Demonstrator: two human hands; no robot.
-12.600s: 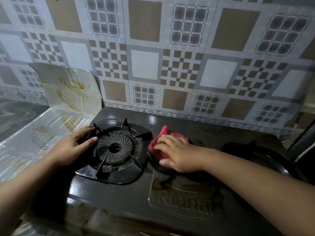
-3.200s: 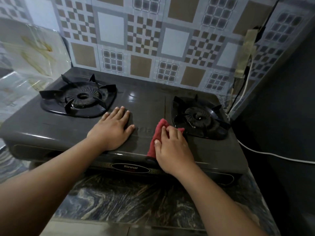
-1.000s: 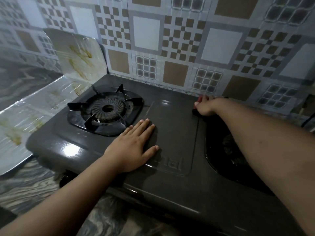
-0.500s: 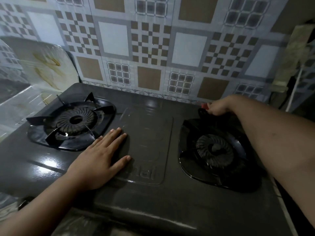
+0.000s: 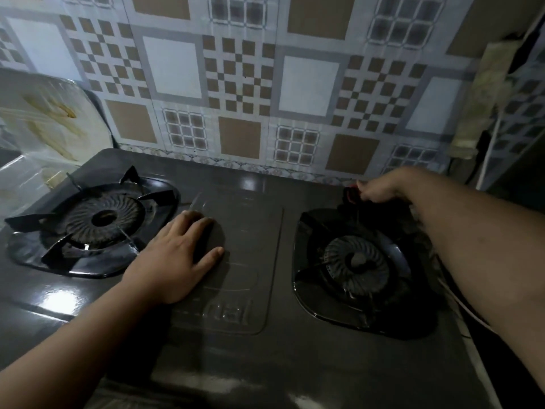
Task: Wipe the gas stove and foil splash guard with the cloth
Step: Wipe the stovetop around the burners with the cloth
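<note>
Back strip of stove (image 5: 241, 184): your right hand (image 5: 380, 188) grips the cloth (image 5: 351, 193), left hand (image 5: 177, 258) flat bracing; press evenly along the rear edge.

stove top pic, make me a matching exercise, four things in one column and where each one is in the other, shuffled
Things:
1. left hand
2. right hand
3. red cloth
4. foil splash guard

Places:
A. standing at the stove's left end
B. flat on the centre panel between the burners
C. at the back edge, behind the right burner
D. bunched under the right hand

Pairs: 1-B, 2-C, 3-D, 4-A
</note>
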